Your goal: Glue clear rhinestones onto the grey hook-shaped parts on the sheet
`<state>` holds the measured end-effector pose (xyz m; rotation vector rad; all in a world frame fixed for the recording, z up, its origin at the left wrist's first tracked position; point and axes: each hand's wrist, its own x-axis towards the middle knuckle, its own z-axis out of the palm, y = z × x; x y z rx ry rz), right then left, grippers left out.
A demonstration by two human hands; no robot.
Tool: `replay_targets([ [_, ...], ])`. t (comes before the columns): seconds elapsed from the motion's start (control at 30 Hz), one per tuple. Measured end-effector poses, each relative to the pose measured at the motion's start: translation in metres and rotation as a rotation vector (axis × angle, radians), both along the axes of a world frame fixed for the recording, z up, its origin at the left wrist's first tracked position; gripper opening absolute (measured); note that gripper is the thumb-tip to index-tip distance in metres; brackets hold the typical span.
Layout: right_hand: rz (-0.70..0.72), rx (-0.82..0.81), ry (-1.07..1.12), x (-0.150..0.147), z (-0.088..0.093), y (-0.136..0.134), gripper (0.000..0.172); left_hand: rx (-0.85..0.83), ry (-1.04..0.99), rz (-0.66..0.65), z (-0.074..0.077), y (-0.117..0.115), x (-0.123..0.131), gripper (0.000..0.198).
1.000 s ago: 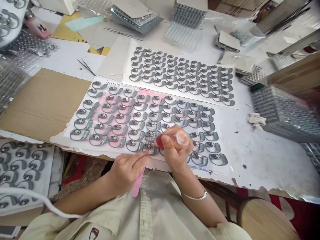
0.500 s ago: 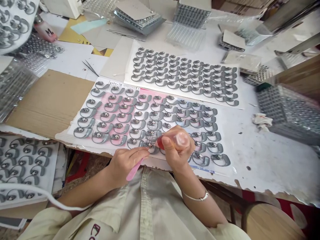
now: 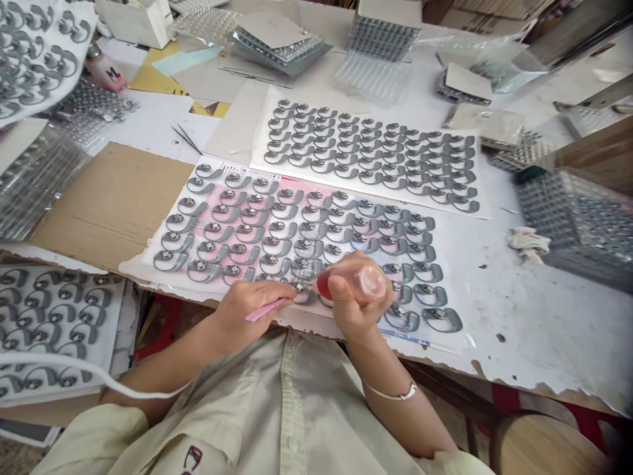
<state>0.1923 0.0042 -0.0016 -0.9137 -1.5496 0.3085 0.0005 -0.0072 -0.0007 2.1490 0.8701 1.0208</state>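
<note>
My left hand (image 3: 254,305) is closed around a flat pink stick-like tool (image 3: 266,309); its tip is hidden at my fingertips. Gripped in my right hand (image 3: 360,307) is a soft clear bottle (image 3: 372,282) with red liquid, its narrow tip pointing left. Between the bottle tip and my left fingertips lies a grey curved piece (image 3: 301,290) with a round setting, partly covered. It belongs to rows of like pieces on a pink, white and blue printed sheet (image 3: 165,280). My right hand hides a few of them.
Behind it, a white sheet (image 3: 482,210) carries more rows of grey pieces. Dark tweezers (image 3: 186,138) and brown cardboard (image 3: 106,198) lie left. A crumpled white cloth (image 3: 529,244) and packed trays (image 3: 573,224) stand right. Another loaded sheet (image 3: 54,330) sits lower left, crossed by a white cable (image 3: 93,369).
The pink tool has turned in my left hand from steeply slanted to nearly level. My right hand keeps the bottle at about the same place over the sheet. The view has shifted slightly.
</note>
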Motion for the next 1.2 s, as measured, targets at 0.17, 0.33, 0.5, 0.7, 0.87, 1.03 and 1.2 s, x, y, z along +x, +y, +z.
replay_targets([
  [0.17, 0.006, -0.031, 0.013, 0.001, 0.0, -0.001, 0.011, -0.025, 0.006, -0.022, 0.001, 0.002, -0.002, 0.011],
  [0.33, -0.014, -0.016, -0.019, -0.001, 0.0, 0.0, 0.01, -0.056, 0.004, -0.024, 0.002, 0.004, -0.003, 0.012],
  [0.5, -0.037, -0.044, -0.036, -0.002, 0.0, 0.0, 0.012, -0.069, 0.0, -0.024, 0.001, 0.006, -0.003, 0.013],
  [0.7, -0.037, -0.013, -0.049, -0.002, 0.001, 0.0, 0.01, -0.1, -0.019, -0.013, 0.0, 0.009, -0.004, 0.014],
  [0.87, -0.015, 0.018, -0.058, -0.003, 0.001, 0.0, 0.009, -0.101, -0.054, -0.007, -0.002, 0.01, -0.005, 0.012],
  [1.03, -0.001, -0.004, -0.046, -0.002, -0.001, -0.001, 0.009, -0.177, -0.087, 0.002, -0.003, 0.01, -0.004, 0.013],
  [1.2, 0.014, -0.04, -0.012, -0.002, -0.005, -0.001, 0.008, -0.156, -0.062, 0.006, -0.003, 0.012, -0.005, 0.013],
])
